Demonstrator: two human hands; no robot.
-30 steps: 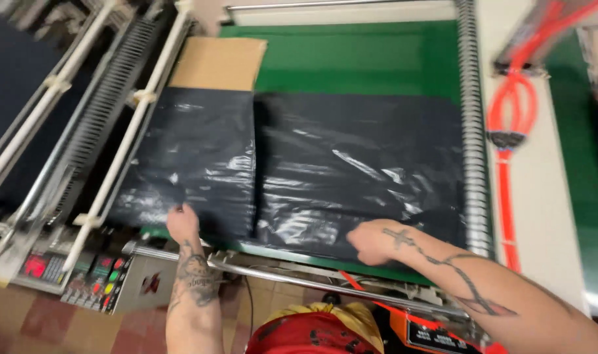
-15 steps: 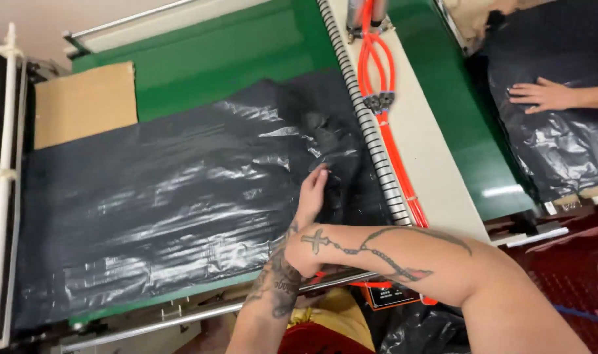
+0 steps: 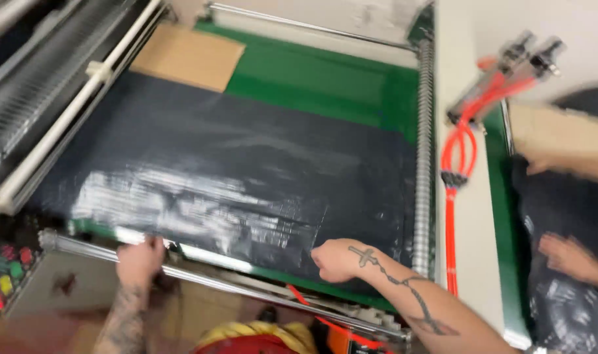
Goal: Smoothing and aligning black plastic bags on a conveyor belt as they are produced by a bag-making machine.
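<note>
Green belt w/ big black plastic sheet spread flat across it, near edge at the metal rail; tan cardboard lies at far corner, orange hoses on the right. Left hand pinches sheet's near edge, right hand is curled on the same edge; co-worker's hand rests on another black sheet far right.

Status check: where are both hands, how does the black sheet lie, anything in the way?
Left hand and right hand grip the near edge of the black plastic sheet. Sheet flat on green belt. Another person's hand works the next table, apart.
</note>
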